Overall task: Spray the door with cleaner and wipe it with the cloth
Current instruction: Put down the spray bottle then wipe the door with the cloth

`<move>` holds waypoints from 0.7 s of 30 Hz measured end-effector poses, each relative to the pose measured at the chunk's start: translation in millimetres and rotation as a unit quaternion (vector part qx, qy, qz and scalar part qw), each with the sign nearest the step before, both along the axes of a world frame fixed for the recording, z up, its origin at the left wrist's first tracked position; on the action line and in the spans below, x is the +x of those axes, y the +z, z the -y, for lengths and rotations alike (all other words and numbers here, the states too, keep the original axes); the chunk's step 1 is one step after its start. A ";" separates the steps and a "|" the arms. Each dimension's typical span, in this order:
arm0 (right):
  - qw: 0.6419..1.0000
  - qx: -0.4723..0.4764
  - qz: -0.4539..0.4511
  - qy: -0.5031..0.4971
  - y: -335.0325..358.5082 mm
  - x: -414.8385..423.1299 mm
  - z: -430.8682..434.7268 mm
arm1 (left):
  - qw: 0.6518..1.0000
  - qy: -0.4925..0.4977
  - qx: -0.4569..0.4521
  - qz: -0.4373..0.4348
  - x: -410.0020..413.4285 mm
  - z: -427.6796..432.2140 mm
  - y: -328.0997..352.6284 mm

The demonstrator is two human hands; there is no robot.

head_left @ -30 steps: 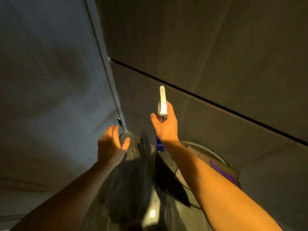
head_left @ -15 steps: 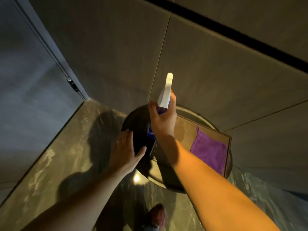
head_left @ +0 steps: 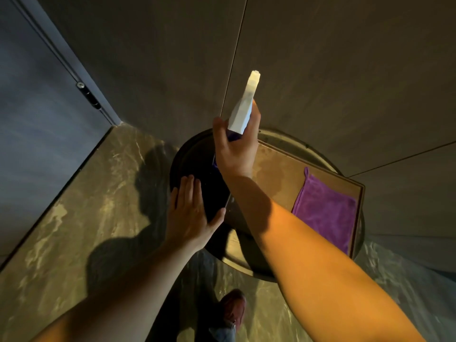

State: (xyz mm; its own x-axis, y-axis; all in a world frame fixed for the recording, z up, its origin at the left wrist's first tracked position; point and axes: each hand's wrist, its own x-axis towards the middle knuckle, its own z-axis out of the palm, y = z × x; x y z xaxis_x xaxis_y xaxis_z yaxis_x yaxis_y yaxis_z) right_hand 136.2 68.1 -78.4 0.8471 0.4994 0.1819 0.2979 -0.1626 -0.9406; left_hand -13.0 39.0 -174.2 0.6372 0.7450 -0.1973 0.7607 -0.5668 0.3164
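Observation:
My right hand (head_left: 235,149) is closed around a spray bottle (head_left: 244,107) with a white trigger head and a blue body, its nozzle aimed up at the brown panelled wall ahead. My left hand (head_left: 190,213) is flat and empty, fingers together, hovering over the dark left part of a round table (head_left: 283,140). A purple cloth (head_left: 323,208) lies spread flat on a brown square tray (head_left: 278,174) on that table, to the right of my right forearm. The grey-blue door (head_left: 37,119) stands at the left, with a hinge (head_left: 88,95) on its edge.
The floor (head_left: 86,206) is glossy brown marble with my shadow across it. My shoe (head_left: 233,309) shows at the bottom centre. The brown wall (head_left: 320,58) has thin vertical and slanted seams and stands close behind the table.
The view has tilted down, bringing the table, tray and cloth into sight. My right hand keeps the bottle raised. My left hand has dropped flatter over the table's edge.

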 end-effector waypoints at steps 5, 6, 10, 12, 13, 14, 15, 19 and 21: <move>0.997 -0.035 -0.038 0.050 8.8 -1.3 7.5 | 1.000 0.000 -0.017 0.002 -2.3 -2.0 -0.5; 0.996 -0.049 -0.040 0.062 9.6 -0.3 10.8 | 1.000 -0.003 -0.026 0.007 -3.4 -3.3 -0.4; 0.980 -0.168 0.014 0.105 6.0 8.2 54.4 | 0.997 0.001 -0.030 0.066 -10.4 -3.9 8.4; 0.971 -0.214 0.046 0.100 0.0 22.2 95.6 | 0.993 -0.039 0.004 0.114 -7.0 1.7 17.4; 0.967 -0.233 0.065 0.082 -4.9 32.5 118.5 | 0.989 -0.068 0.015 0.133 -1.3 5.4 21.5; 0.960 -0.259 0.083 0.060 -9.5 45.2 140.9 | 0.985 -0.096 0.015 0.141 7.3 9.7 27.0; 0.948 -0.298 0.098 0.044 -12.9 59.3 163.0 | 0.983 -0.119 0.007 0.139 19.7 13.9 33.4; 0.851 -0.497 0.162 0.041 -15.8 113.9 238.2 | 0.972 -0.180 -0.041 0.142 91.2 34.5 45.0; 0.815 -0.551 0.170 0.056 -14.4 136.4 263.3 | 0.963 -0.214 -0.072 0.146 133.7 46.9 46.2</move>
